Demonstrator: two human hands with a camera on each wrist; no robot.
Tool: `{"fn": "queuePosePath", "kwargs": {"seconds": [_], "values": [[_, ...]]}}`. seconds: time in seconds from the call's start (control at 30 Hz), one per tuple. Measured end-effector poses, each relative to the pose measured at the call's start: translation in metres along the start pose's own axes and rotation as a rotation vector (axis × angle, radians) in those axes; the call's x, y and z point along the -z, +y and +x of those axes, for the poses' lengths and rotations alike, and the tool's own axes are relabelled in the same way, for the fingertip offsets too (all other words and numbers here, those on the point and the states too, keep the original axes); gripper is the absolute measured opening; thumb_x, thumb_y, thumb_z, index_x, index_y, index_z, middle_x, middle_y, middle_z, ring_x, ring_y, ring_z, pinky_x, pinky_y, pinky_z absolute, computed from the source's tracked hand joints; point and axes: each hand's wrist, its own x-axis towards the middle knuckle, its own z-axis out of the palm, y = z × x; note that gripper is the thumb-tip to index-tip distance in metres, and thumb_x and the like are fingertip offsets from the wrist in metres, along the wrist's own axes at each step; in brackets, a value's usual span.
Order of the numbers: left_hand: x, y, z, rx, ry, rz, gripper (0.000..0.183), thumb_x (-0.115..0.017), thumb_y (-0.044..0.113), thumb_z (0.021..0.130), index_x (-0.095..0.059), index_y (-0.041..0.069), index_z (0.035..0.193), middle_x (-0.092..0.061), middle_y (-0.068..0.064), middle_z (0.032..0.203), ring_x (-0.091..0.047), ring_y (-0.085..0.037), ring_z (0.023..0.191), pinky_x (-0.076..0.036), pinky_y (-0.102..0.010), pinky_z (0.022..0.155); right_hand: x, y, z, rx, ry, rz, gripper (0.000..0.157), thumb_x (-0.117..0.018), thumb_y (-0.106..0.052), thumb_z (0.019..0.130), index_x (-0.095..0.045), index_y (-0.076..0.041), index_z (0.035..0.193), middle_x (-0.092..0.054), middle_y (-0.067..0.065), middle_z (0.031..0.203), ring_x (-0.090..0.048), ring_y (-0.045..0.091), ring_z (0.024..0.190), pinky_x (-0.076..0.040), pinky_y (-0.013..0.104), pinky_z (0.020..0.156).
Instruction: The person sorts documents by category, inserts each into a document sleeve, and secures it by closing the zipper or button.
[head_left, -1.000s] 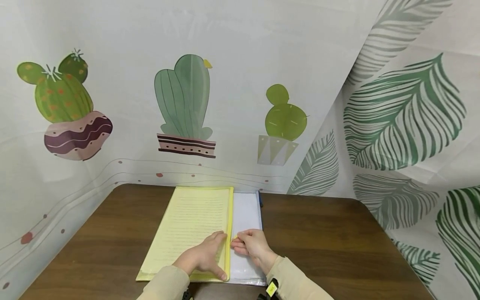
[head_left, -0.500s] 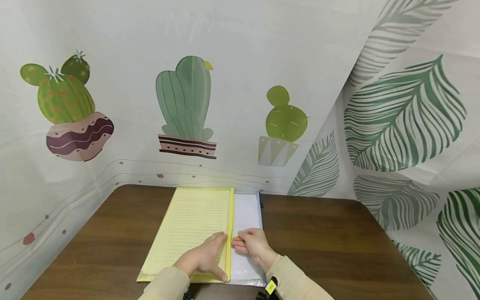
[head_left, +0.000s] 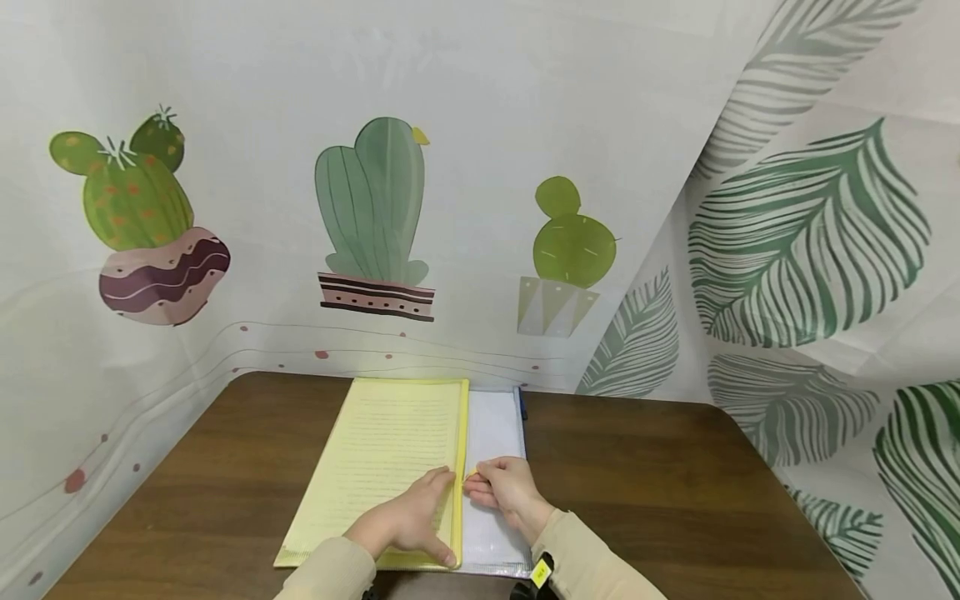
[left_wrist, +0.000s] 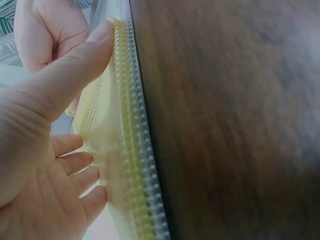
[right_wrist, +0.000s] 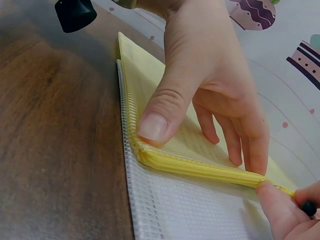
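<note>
A yellow zippered mesh document pouch [head_left: 397, 433] with a lined sheet showing through lies on a white pouch [head_left: 491, 429]. My left hand [head_left: 408, 512] rests on the yellow pouch, fingers spread along its right side. Its thumb [right_wrist: 155, 125] presses near the front right corner, beside the yellow zipper [right_wrist: 200, 169]. At the right edge of that pouch, my right hand [head_left: 510, 493] pinches a small yellow zipper pull [head_left: 472, 475] between thumb and fingers. In the right wrist view a black tip [right_wrist: 309, 208] shows by these fingers.
Both pouches lie on a dark brown wooden table [head_left: 637, 483], reaching close to its front edge. A blue piece [head_left: 523, 406] sticks out at the white pouch's far right corner. Behind the table hangs a white cloth [head_left: 480, 167] printed with cacti and leaves.
The head view has tilted slightly, so the whole scene sits a little lower. Both hands and the pouches keep practically the same places.
</note>
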Motion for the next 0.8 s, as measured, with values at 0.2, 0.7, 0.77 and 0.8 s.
{"fn": "queuePosePath", "kwargs": {"seconds": [0.2, 0.7, 0.77, 0.8], "values": [[-0.001, 0.0011, -0.0005, -0.016, 0.008, 0.005, 0.118, -0.087, 0.04, 0.055, -0.025, -0.005, 0.144, -0.021, -0.025, 0.152, -0.023, -0.043, 0.14, -0.028, -0.057, 0.11, 0.0009, -0.0013, 0.0008, 0.0, 0.006, 0.003, 0.023, -0.05, -0.004, 0.093, -0.053, 0.014, 0.105, -0.07, 0.013, 0.08, -0.07, 0.015, 0.072, -0.059, 0.027, 0.066], [0.0005, 0.0033, -0.003, -0.017, 0.004, -0.011, 0.117, -0.087, 0.041, 0.057, -0.025, -0.006, 0.144, -0.021, -0.025, 0.152, -0.022, -0.043, 0.14, -0.028, -0.057, 0.11, -0.0007, -0.0026, 0.0032, 0.006, 0.022, 0.022, 0.024, -0.05, -0.003, 0.093, -0.052, 0.016, 0.107, -0.07, 0.014, 0.083, -0.07, 0.016, 0.074, -0.059, 0.027, 0.068], [0.0003, 0.0035, -0.003, -0.018, 0.001, -0.013, 0.117, -0.087, 0.041, 0.057, -0.025, -0.006, 0.144, -0.021, -0.025, 0.152, -0.022, -0.043, 0.14, -0.028, -0.057, 0.11, -0.0004, -0.0025, 0.0034, 0.004, 0.028, 0.025, 0.023, -0.05, -0.003, 0.093, -0.052, 0.016, 0.107, -0.07, 0.014, 0.082, -0.07, 0.016, 0.074, -0.059, 0.028, 0.068], [0.0002, 0.0036, -0.0029, -0.019, 0.0, -0.014, 0.117, -0.087, 0.041, 0.057, -0.025, -0.006, 0.144, -0.021, -0.025, 0.152, -0.022, -0.043, 0.14, -0.028, -0.057, 0.11, -0.0005, -0.0028, 0.0034, 0.004, 0.03, 0.028, 0.023, -0.05, -0.003, 0.093, -0.052, 0.016, 0.107, -0.069, 0.014, 0.082, -0.07, 0.016, 0.074, -0.059, 0.028, 0.068]]}}
